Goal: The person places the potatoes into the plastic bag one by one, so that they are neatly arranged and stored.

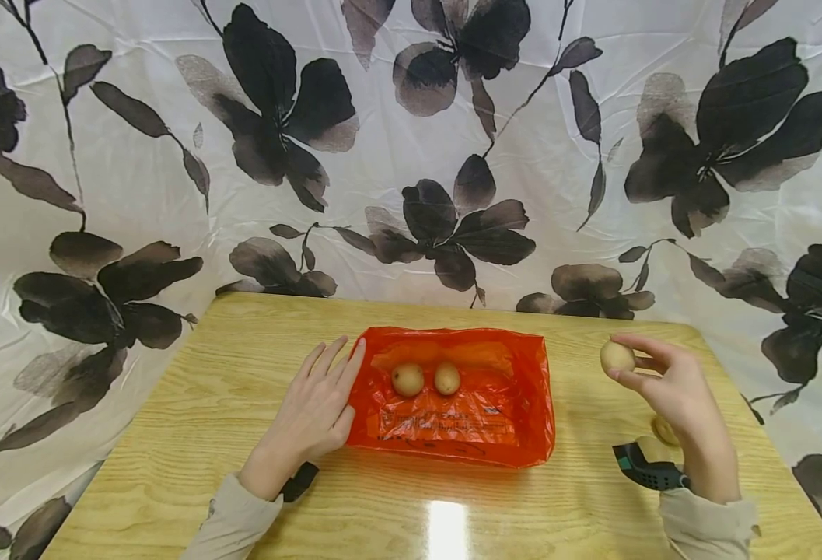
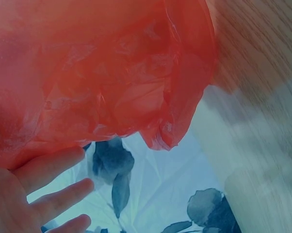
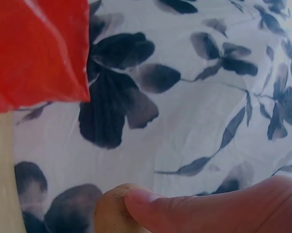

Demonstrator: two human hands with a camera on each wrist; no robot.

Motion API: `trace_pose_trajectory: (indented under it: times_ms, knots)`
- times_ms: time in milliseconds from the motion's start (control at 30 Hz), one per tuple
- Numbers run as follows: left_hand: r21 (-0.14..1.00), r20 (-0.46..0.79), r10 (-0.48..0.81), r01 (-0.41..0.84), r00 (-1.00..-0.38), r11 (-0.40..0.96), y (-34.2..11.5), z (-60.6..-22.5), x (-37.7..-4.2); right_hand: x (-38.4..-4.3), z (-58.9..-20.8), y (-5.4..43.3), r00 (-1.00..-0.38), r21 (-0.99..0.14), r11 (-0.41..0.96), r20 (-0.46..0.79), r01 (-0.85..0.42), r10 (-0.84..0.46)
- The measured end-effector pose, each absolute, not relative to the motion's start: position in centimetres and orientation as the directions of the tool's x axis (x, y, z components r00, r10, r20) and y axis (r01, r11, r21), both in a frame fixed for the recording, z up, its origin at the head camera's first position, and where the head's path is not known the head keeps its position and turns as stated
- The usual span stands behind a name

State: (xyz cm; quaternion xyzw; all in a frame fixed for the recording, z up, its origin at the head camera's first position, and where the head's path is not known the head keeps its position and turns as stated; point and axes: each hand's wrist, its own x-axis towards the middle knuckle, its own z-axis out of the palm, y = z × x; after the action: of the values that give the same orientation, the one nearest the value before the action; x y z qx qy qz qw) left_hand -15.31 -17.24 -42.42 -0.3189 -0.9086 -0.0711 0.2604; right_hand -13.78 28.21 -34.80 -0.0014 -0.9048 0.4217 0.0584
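A red plastic bag (image 1: 445, 420), spread open like a shallow tray, sits mid-table with two potatoes inside: one potato (image 1: 407, 379) on the left and another potato (image 1: 447, 379) beside it. My left hand (image 1: 316, 404) lies along the bag's left side with its fingers extended; the left wrist view shows those fingers (image 2: 63, 194) right at the bag's wall. To the right of the bag, my right hand (image 1: 669, 381) pinches a potato (image 1: 617, 357) between thumb and fingers. In the right wrist view, the thumb (image 3: 170, 206) presses on that potato (image 3: 114, 213).
More potatoes (image 1: 662, 430) lie on the wooden table (image 1: 243, 365) below the right wrist, partly hidden by it. A floral cloth (image 1: 376, 155) hangs behind the table. Each wrist carries a dark camera mount, such as the right mount (image 1: 652, 470).
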Motion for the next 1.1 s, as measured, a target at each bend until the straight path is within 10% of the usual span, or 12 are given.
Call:
trace_pose_trajectory:
  times_ms: [1100]
  knots:
    - [-0.037, 0.511, 0.547, 0.618, -0.663, 0.785, -17.2, -42.3, -15.2, -13.9, -31.1, 19.8, -0.977, -0.697, 0.687, 0.11, -0.205, -0.181]
